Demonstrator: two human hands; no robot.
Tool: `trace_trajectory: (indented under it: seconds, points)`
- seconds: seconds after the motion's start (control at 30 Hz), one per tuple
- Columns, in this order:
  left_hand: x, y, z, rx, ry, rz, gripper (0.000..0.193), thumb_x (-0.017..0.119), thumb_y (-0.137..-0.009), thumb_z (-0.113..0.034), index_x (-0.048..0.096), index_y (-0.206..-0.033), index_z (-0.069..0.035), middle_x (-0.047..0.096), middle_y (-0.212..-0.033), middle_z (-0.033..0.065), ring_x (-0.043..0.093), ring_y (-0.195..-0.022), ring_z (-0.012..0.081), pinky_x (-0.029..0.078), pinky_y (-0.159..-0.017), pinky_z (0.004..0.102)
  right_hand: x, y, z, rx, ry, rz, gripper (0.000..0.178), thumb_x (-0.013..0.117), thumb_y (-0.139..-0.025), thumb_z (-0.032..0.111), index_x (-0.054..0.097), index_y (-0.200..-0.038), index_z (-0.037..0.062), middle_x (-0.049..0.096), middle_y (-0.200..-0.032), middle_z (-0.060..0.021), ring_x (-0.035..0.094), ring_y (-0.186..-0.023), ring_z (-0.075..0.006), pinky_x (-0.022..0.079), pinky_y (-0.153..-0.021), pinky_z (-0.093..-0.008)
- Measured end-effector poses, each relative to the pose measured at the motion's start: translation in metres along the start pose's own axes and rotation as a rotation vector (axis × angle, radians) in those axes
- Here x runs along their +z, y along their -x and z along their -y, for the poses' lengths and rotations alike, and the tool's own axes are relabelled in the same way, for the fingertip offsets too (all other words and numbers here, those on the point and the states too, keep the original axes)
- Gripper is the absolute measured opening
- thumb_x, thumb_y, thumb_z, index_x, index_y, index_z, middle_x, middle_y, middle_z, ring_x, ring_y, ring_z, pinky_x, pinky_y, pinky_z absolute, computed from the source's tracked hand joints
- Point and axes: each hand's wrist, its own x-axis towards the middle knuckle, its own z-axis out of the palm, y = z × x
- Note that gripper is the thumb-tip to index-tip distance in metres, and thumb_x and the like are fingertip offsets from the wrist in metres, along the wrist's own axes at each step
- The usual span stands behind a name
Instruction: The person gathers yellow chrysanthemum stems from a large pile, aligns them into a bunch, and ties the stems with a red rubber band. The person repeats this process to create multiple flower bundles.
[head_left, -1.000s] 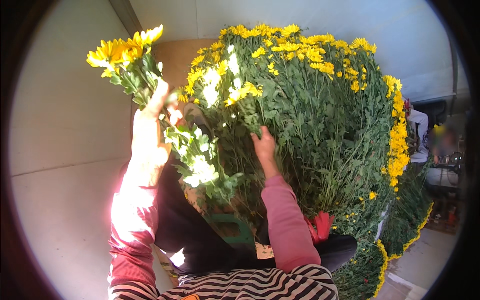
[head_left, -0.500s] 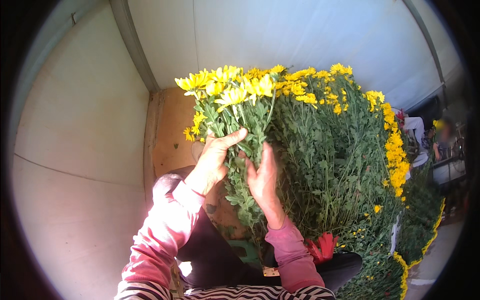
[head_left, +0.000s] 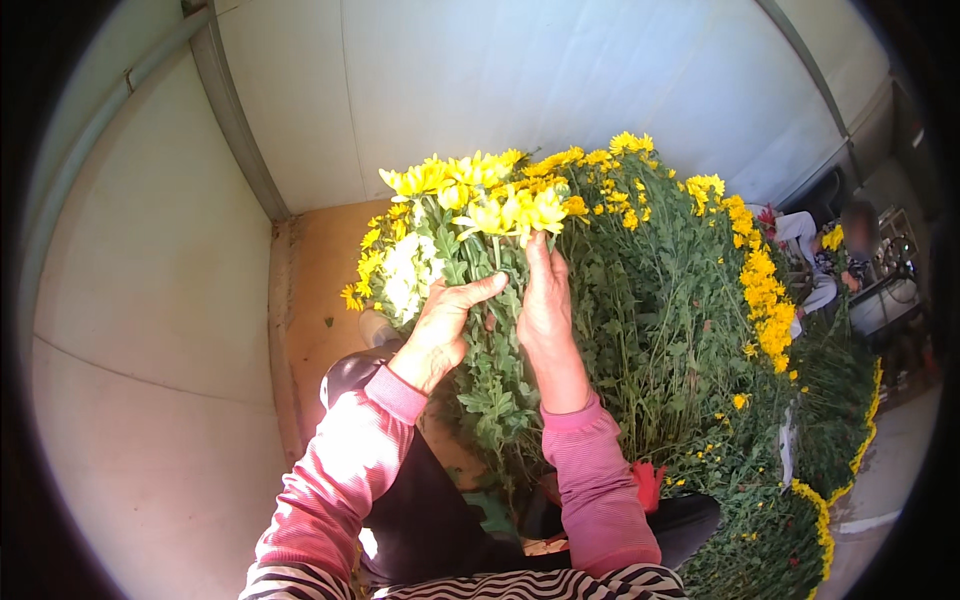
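Note:
A bunch of yellow chrysanthemums (head_left: 490, 195) with long leafy green stems stands upright before me. My left hand (head_left: 445, 325) is closed round its stems below the blooms, thumb lying across the front. On the bunch's right side, my right hand (head_left: 547, 305) is closed with its fingertips just under a flower head, at a stem; part of its grip is turned away from view. Leaves below both hands hang toward my lap. Bright sun bleaches the leaves beside my left hand.
A large heap of cut chrysanthemums (head_left: 650, 330) lies close on my right. Pale wall panels (head_left: 560, 90) rise behind and to the left. Something red (head_left: 648, 485) lies by my right knee. Another person (head_left: 825, 260) sits at the far right, near more flower rows (head_left: 825, 520).
My right hand has moved up the bunch, from the lower stems to just under the blooms. My left hand keeps its hold. The whole view has shifted slightly.

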Motion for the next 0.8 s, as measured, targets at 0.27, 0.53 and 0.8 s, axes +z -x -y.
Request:
trace_trajectory:
  seconds: [0.27,0.53,0.8]
  points:
    - [0.008,0.007,-0.004,0.030,-0.012,-0.012,0.031,0.078,-0.076,-0.016,0.065,-0.102,-0.005,0.066,-0.087,0.0019,0.059,-0.075,0.0137,0.045,-0.054,0.0273,-0.011,0.000,-0.004,0.040,-0.123,0.036,0.037,0.059,-0.091,0.010,0.052,-0.128,0.0040,0.060,-0.118,-0.0035,0.055,-0.109,-0.0128,0.041,-0.096,-0.0300]
    - [0.005,0.002,0.005,0.069,0.020,-0.050,0.030,0.077,-0.076,-0.011,0.063,-0.102,-0.008,0.066,-0.086,0.0013,0.059,-0.072,0.0129,0.043,-0.051,0.0270,-0.019,-0.002,-0.018,0.043,-0.240,-0.185,0.025,0.055,-0.094,0.031,0.058,-0.103,0.0078,0.060,-0.097,-0.0029,0.056,-0.090,-0.0146,0.046,-0.082,-0.0325]
    - [0.009,0.005,0.003,0.114,-0.016,-0.006,0.031,0.078,-0.074,-0.005,0.062,-0.100,-0.006,0.067,-0.084,0.0025,0.060,-0.069,0.0136,0.043,-0.051,0.0271,-0.017,0.000,-0.032,-0.076,-0.185,-0.297,0.026,0.061,-0.091,0.016,0.056,-0.116,0.0104,0.062,-0.106,-0.0016,0.058,-0.094,-0.0138,0.048,-0.080,-0.0314]
